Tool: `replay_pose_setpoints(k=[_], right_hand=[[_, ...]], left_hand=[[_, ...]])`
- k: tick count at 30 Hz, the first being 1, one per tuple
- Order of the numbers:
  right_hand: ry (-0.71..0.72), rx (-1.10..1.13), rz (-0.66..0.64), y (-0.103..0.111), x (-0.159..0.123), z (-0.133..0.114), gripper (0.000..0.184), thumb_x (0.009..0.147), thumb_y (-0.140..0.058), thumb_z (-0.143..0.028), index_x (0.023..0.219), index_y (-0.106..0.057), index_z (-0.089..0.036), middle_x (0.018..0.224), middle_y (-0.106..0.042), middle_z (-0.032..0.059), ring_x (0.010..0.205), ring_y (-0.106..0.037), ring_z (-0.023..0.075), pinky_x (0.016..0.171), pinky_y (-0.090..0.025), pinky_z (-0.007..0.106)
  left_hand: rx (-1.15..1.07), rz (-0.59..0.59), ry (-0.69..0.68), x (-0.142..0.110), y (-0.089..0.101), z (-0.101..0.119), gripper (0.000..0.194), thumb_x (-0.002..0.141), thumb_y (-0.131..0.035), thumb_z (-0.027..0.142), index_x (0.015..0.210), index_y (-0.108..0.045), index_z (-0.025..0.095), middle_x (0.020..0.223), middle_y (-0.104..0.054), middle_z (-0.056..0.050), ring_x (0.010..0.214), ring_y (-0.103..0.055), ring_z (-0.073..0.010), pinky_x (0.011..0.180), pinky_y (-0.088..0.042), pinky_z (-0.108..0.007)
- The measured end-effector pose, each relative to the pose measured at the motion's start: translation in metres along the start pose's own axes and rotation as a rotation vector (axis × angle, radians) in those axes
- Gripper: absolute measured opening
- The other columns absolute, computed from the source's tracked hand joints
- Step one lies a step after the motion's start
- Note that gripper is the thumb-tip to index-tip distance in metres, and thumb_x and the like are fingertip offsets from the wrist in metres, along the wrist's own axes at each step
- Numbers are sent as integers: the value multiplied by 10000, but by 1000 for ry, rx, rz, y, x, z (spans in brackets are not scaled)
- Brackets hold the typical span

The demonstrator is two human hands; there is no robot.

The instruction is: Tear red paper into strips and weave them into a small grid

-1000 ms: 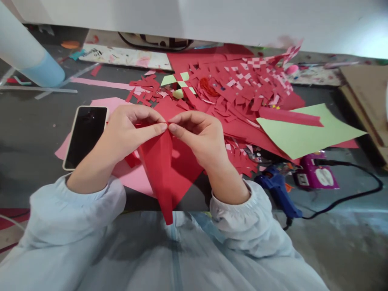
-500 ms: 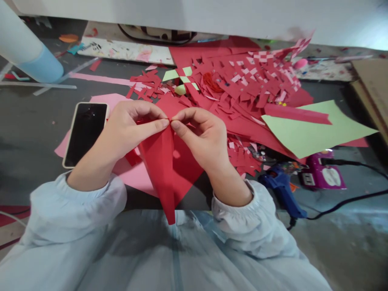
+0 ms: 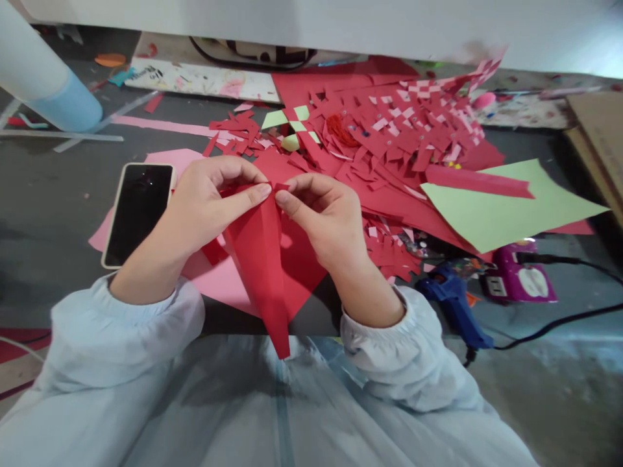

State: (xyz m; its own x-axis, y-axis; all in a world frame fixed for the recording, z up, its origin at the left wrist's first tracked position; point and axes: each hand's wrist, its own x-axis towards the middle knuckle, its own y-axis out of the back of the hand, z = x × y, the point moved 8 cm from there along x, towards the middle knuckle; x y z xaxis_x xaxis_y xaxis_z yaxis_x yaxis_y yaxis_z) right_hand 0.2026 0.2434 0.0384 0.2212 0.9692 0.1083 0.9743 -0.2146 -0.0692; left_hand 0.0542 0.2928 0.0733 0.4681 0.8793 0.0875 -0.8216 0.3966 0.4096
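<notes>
One tapering folded red paper [image 3: 263, 272] hangs from the left hand [image 3: 202, 201] and right hand [image 3: 335, 224], fingers pinching its top edge, narrow end toward the lap [image 3: 233, 405]. Fingertips that nearly met half a second ago now sit slightly apart; the edge seems still being worked. The grey tabletop [image 3: 48, 194] carries a phone [image 3: 139, 211] at left, red scraps [image 3: 238, 133] beyond, a blue glue gun [image 3: 457, 308] at right; a white panel [image 3: 350, 32] stands behind.

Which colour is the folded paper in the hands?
The folded paper is red, best seen in the head view.
</notes>
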Motion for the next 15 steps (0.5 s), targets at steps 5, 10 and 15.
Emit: replay_pose_setpoints(k=[5, 10, 15], right_hand=[[4, -24, 19, 1, -1, 1, 332, 727, -835, -517, 781, -689, -224, 761, -685, -11, 663, -609, 113, 655, -551, 266], [-62, 46, 14, 2, 1, 10, 318, 671, -879, -463, 771, -704, -218, 718, -675, -24, 623, -589, 96, 619, -540, 245], [-178, 110, -26, -3, 2, 17, 371, 578, -926, -449, 762, -703, -216, 697, -671, -33, 624, -601, 98, 667, -571, 260]], left_hand=[[28, -5, -19, 2, -1, 0, 112, 847, -685, 311, 856, -728, 209, 849, -724, -9, 816, -670, -166, 768, -555, -295], [92, 6, -36, 3, 0, 2, 112, 845, -674, 296, 849, -717, 192, 854, -724, -16, 831, -668, -169, 821, -551, -312], [107, 24, -39, 4, 1, 2, 119, 844, -670, 304, 846, -703, 190, 858, -725, -15, 829, -669, -171, 830, -552, -316]])
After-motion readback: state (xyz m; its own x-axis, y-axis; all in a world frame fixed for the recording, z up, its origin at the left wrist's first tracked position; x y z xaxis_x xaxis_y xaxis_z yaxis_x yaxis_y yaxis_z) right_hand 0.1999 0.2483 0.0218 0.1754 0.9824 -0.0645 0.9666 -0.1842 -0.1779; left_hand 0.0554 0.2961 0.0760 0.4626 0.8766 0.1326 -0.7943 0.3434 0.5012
